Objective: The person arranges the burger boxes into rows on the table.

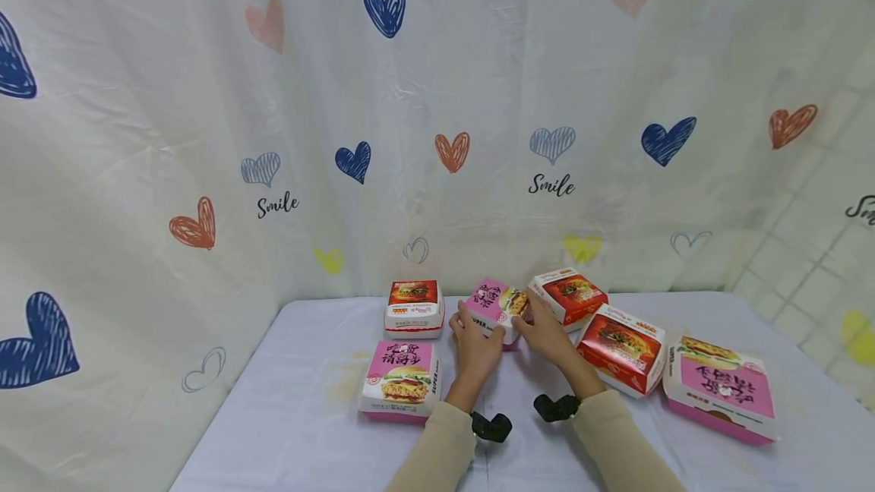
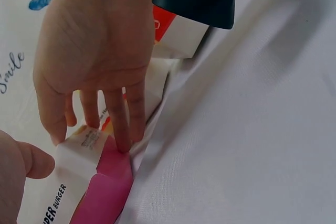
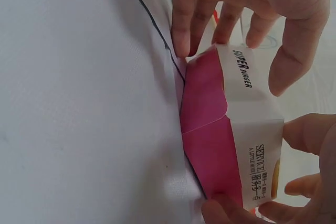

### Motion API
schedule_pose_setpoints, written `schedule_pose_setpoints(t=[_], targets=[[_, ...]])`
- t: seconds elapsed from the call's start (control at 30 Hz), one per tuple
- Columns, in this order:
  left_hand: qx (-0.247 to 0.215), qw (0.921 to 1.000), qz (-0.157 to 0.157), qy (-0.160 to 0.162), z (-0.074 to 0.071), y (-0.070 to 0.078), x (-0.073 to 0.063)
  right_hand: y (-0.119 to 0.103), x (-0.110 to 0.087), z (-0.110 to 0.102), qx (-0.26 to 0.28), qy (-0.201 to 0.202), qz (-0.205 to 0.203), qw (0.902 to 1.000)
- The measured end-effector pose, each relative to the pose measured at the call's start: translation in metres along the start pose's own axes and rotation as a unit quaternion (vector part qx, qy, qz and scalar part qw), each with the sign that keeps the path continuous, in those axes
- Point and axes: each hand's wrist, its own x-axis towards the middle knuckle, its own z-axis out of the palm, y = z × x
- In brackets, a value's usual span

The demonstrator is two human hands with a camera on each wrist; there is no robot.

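Sleeves: two beige sleeves (image 1: 444,450) come in from the table's near edge, a black wrist mount on each.
Table: white cloth over the table (image 1: 301,431), with the heart-print curtain (image 1: 205,97) hanging behind its far edge and left side.
Near left box: a pink burger box (image 1: 401,378) sits closest, left of the left forearm, untouched.
Near right boxes: a red box (image 1: 623,348) just right of the right wrist, and a bigger pink box (image 1: 723,395) out toward the right edge.
Left hand: the left hand (image 1: 474,349) has its fingers curled round the left side of the small pink box (image 1: 497,308), thumb on the front face – it is gripping!
Right hand: the right hand (image 1: 543,331) clamps the box's right side, fingertips (image 2: 123,142) down at the pink bottom edge where it meets the cloth.
Small pink box: mid-table toward the far edge, tilted up on its lower edge between both hands; "SUPER BURGER" reads along its white side.
Far boxes: a red-topped box (image 1: 414,308) back left, another red one (image 1: 569,294) back right, just behind the right hand.
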Motion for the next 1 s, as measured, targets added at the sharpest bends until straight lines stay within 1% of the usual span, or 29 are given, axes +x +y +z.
schedule_pose_setpoints(t=[0.1,0.2,0.3,0.43,0.7,0.83,1.0], targets=[[-0.011,0.9999,0.004,0.002,-0.0001,-0.0009,-0.0007,0.0005,-0.0004,0.0009,0.001,-0.001,0.001,1.0],[-0.024,0.9997,0.002,0.001,0.0003,-0.0017,-0.0005,0.0012,-0.001,0.0016,-0.002,-0.001,0.005,1.0],[-0.028,0.9996,0.004,0.0,0.0007,-0.0025,0.0002,0.0015,-0.0011,0.002,-0.003,-0.002,0.008,1.0],[-0.026,0.9996,0.012,0.002,-0.0003,-0.0027,0.0003,0.0017,-0.0011,0.0018,-0.004,0.0,0.011,0.9999],[-0.013,0.9999,0.005,-0.009,-0.0021,-0.0042,0.0015,0.0007,-0.0031,0.0016,-0.008,0.002,0.026,0.9996],[-0.015,0.9998,0.002,-0.016,-0.0034,-0.0052,0.0015,-0.0007,-0.004,0.0017,-0.008,-0.002,0.033,0.9994],[-0.014,0.9997,0.009,-0.02,-0.0044,-0.0056,0.001,-0.0015,-0.0042,0.001,-0.001,-0.009,0.039,0.9992]])
